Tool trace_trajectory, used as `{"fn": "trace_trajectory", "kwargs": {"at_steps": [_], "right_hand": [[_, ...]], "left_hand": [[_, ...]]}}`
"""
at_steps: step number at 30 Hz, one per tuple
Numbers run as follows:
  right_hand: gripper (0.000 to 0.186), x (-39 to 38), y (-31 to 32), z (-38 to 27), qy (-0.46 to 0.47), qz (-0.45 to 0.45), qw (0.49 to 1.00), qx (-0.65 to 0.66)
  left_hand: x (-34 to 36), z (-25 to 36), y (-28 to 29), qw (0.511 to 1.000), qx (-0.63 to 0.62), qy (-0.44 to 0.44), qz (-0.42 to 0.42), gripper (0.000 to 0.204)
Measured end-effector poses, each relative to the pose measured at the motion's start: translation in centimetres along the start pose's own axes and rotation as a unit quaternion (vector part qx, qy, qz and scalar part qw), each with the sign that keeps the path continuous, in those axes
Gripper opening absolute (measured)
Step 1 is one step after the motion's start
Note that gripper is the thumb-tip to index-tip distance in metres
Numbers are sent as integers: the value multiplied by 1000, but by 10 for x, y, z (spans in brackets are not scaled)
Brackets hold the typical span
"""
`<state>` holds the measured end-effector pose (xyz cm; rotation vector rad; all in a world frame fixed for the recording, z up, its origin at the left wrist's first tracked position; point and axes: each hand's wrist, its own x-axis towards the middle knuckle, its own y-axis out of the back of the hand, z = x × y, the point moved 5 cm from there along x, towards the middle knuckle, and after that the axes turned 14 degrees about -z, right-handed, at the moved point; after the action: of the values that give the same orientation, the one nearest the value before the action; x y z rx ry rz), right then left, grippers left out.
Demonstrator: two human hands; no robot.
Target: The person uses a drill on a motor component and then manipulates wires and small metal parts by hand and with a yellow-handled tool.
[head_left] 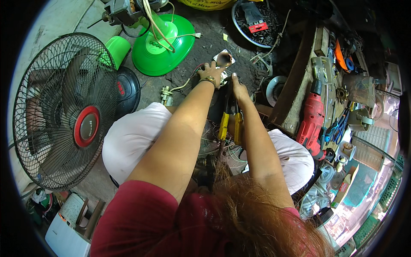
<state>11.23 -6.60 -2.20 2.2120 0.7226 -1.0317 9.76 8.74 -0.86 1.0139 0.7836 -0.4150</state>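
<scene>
Left hand: the left hand reached forward, fingers spread and bent down over the part; whether they pinched it could not be told.
Right hand: the right hand was closed around the dark upper portion of the pliers, thumb pointing forward; their yellow handles stood apart, toward the body.
Part: the small metal-and-white part, with a brown round opening, lay on the dark ground ahead of the knees, just beyond and under the left fingers. One piece or two: could not tell.
Pliers' jaws: hidden near the hands; bite not visible.
Risk, wires: thin wires ran beside the left hand; a careless squeeze or tug, I judged, could nick or pull one loose.
Risk, fingers: with both hands so near each other, a slip of the tool could pinch the left fingertips.
Risk, footing: the part lay on uneven ground and might rock if pressed off-centre.
Count, fan pieces: one caged fan head, one green base, one black base.
Count, tools: one pair of yellow-handled pliers, one red drill.
Count, basin: one metal basin; its dark loose pieces were too jumbled to count.
</scene>
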Motion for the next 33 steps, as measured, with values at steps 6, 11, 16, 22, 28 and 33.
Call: {"fn": "trace_trajectory", "kwargs": {"at_steps": [6, 11, 16, 22, 28, 33], "right_hand": [[97, -10, 5, -32, -41, 6, 992, -119], [95, -17, 2, -49, -54, 32, 976, -207], [90, -36, -6, -65, -69, 29, 968, -241], [88, -34, -5, -48, -87, 30, 979, -182], [94, -21, -14, -29, -91, 32, 983, -157], [106, -28, -12, -36, -82, 28, 986, -145]], "left_hand": [[0, -1, -3, 1000, -12, -9, 15, 86], [10, -4, -6, 999, -11, -8, 29, 82], [16, -11, -12, 1000, 0, -27, 10, 72], [18, -6, -10, 999, 2, -42, 8, 68], [-16, -10, -18, 980, -60, -37, 188, 71], [-99, 13, -94, 765, -534, -62, 354, 77]]}}
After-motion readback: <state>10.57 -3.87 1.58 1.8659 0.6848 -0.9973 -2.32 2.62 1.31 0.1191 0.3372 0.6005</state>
